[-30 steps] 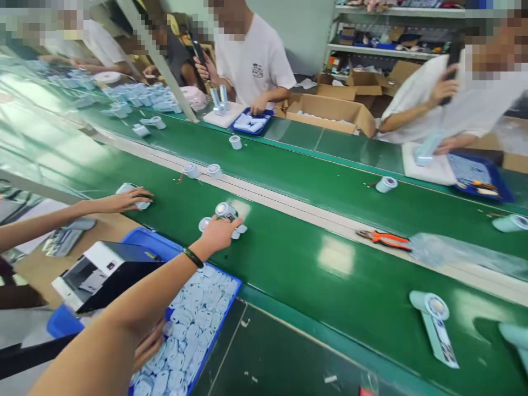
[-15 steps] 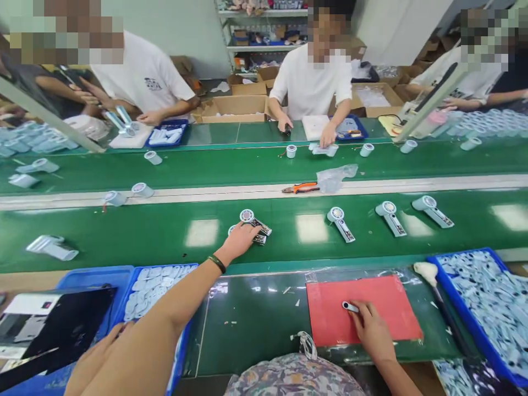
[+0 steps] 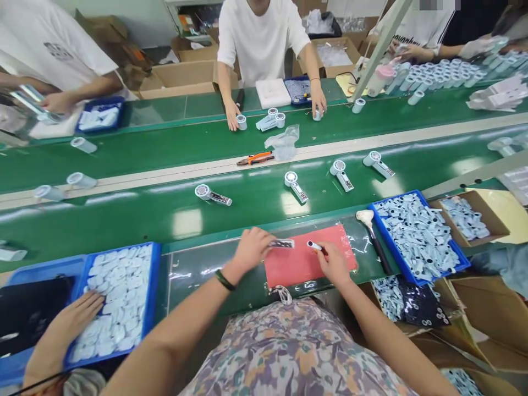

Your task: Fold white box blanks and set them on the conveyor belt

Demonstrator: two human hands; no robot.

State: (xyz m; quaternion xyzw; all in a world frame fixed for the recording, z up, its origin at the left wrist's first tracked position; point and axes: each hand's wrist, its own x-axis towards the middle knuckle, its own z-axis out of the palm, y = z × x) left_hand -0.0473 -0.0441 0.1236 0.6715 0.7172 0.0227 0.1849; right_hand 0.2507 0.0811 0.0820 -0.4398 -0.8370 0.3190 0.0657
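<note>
Fan handle (image 3: 284,243) and white piece (image 3: 314,245) are in separate hands (image 3: 251,251).

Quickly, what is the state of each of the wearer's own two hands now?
Left hand: closed, holding a slim dark-faced part.
Right hand: closed, holding a small white part.

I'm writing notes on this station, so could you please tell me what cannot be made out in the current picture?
In the head view:
- Dark-faced piece: its near end is hidden by the left hand.
- Small white part: its far end is covered by the right hand.
- Black box: cut off by the left edge.
- Leftmost fan of four on the green belt: handle markings too small to read.
</note>
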